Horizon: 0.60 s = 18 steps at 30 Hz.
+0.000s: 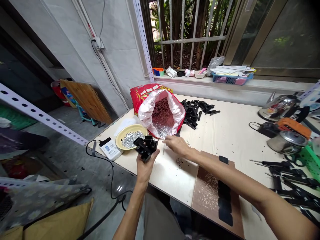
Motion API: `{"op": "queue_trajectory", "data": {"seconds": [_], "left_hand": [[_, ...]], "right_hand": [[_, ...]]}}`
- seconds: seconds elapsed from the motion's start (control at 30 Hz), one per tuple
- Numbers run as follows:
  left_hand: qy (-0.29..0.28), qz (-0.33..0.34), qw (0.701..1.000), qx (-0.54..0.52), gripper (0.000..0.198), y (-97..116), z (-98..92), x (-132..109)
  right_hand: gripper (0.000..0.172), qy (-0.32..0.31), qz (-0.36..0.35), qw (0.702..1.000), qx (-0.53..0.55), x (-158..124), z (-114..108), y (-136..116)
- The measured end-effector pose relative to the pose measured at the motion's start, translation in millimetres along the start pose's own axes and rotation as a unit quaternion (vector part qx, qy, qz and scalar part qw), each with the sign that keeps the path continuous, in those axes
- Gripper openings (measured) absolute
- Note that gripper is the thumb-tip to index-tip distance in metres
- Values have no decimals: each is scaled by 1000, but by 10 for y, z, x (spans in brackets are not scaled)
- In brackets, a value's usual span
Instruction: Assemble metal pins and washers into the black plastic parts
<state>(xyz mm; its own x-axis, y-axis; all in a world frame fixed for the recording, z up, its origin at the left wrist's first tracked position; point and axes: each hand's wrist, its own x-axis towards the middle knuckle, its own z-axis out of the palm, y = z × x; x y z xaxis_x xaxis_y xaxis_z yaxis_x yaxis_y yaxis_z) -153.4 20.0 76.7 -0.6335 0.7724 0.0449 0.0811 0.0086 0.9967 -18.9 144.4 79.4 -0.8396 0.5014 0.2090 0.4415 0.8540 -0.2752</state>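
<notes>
My left hand is closed around a bunch of black plastic parts, held upright at the table's front edge. My right hand pinches a thin metal rod just in front of an open red sack with a white lining. Inside the sack lie many thin metal rods, silvery near the mouth and reddish deeper in. Beside my left hand is a yellow plate of small shiny metal pieces. Several tiny metal bits are scattered below my right hand.
A pile of black plastic parts lies behind the sack. A white power bank with a cable sits at the left edge. On the right are a brown board, black rod-tipped tools, a metal cup and a kettle.
</notes>
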Motion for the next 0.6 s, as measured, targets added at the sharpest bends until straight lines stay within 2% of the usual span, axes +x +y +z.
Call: {"op": "queue_trajectory", "data": {"seconds": [0.07,0.17,0.23,0.3,0.37,0.4,0.43,0.5,0.53,0.6], "left_hand": [[-23,-6,1000,-20,41,2,6,26],[-83,-51,988,-119,40,24,0,66],[-112,-99,968,-201,42,33,-28,92],[-109,-132,960,-220,43,15,-71,111],[-84,-138,974,-161,40,-33,-110,116],[-75,-129,982,-118,39,-62,-120,115],[-71,-111,988,-78,39,-90,-122,113],[-80,-59,995,-21,41,-123,-96,108],[-91,-30,995,-2,42,-123,-70,105],[-115,19,992,36,43,-92,-2,99]], "right_hand": [[26,-86,-50,993,-64,45,285,17],[21,-107,-102,987,-67,123,534,22],[17,-99,-125,985,-62,176,548,43],[16,-78,-130,987,-60,211,458,73],[17,14,-83,996,-2,216,294,84],[18,86,-42,994,58,207,191,75],[20,164,1,977,134,193,80,54],[28,295,61,909,288,161,-154,-19],[32,327,67,877,346,148,-267,-65],[34,348,61,832,427,131,-460,-158]]}}
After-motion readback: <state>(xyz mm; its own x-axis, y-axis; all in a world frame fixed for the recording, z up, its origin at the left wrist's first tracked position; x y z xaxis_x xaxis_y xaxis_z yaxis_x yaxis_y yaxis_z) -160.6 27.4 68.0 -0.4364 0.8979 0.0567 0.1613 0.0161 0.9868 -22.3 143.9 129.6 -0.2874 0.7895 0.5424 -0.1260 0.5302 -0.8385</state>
